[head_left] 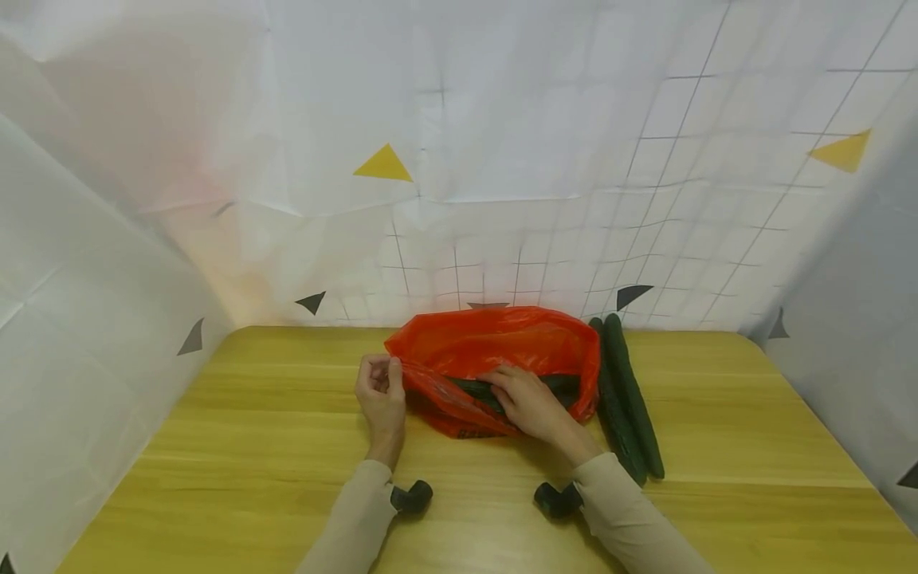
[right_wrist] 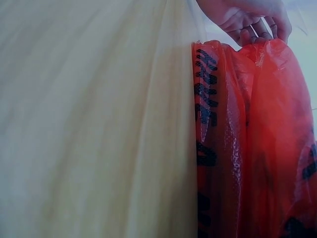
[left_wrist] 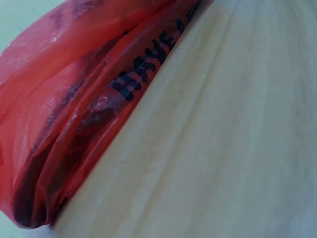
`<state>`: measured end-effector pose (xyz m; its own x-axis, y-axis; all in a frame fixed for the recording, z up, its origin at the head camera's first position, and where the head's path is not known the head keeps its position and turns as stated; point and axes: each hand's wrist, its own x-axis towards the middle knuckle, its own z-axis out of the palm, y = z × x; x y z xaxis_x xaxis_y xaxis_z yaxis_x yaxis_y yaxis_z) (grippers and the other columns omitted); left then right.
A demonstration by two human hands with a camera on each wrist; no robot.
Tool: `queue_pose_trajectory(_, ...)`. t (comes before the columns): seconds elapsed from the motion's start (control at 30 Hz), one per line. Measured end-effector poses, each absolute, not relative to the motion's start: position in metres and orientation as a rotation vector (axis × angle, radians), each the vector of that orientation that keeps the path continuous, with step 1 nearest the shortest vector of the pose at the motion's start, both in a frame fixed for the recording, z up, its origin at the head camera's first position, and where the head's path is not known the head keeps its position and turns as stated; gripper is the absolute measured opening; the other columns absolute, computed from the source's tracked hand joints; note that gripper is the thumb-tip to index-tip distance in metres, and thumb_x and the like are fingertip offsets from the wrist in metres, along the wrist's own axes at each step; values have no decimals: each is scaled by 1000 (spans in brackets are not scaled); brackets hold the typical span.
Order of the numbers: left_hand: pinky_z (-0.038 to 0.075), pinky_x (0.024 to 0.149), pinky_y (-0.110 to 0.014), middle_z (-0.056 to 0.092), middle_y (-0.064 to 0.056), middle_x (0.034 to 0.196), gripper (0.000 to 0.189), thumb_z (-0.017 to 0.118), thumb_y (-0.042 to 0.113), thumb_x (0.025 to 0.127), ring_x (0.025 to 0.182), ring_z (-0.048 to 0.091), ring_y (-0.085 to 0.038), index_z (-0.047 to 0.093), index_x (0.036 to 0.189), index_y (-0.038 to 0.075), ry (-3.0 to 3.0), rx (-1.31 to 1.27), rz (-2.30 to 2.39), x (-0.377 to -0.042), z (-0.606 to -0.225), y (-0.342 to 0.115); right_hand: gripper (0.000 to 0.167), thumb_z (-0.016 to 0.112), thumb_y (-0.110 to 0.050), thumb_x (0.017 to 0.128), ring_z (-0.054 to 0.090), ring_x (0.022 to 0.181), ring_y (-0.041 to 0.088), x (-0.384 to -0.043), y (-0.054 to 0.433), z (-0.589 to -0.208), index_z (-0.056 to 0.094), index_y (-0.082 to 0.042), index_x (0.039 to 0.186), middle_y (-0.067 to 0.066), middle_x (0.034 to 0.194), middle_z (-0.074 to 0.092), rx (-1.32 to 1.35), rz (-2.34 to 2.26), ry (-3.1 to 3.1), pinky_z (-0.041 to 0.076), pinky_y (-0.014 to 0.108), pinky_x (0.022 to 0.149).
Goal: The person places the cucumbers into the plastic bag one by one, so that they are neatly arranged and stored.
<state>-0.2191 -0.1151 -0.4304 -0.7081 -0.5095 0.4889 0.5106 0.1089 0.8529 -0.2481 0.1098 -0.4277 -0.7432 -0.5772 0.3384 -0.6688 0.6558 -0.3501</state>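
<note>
A red plastic bag (head_left: 495, 347) lies on its side with its mouth spread wide. At its left corner my left hand (head_left: 382, 397) pinches the rim between thumb and fingers; the right wrist view also shows this hand (right_wrist: 255, 17) on the red plastic. My right hand (head_left: 531, 401) reaches over the near rim into the mouth. Its fingers and thumb grip a dark green cucumber (head_left: 565, 384) that lies crosswise inside. The bag hides part of this cucumber, and whether others lie under it I cannot tell. Dark lettering (left_wrist: 143, 67) shows on the bag's near side.
Two long cucumbers (head_left: 634, 391) lie side by side just right of the bag. All stand on a wooden table (head_left: 251, 462). A white sheet wall (head_left: 344, 263) rises behind the table, with more sheeting at both sides. Dark wrist-worn devices (head_left: 412, 498) sit under both forearms.
</note>
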Motion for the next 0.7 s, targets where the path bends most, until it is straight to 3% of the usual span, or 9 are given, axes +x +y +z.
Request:
queue_pose_trajectory(0.5,44,62,-15,58,-1,77,17,60,4,89,69,54,-7,54,92,-12,-1603,-12,-1738,-220,-432,-114,27,58,-11,93,62,106,22,-247,113,-426,63,-13,119,1,114,64,1007,671,-2671,49,43,90)
queue_pose_trajectory(0.7,44,62,-16,58,-1,78,18,60,4,89,69,54,-10,54,93,-12,-1602,-6,-1741,-220,-432,-115,28,60,-14,92,61,111,25,-246,118,-422,63,-10,120,8,123,63,963,743,-2689,48,44,94)
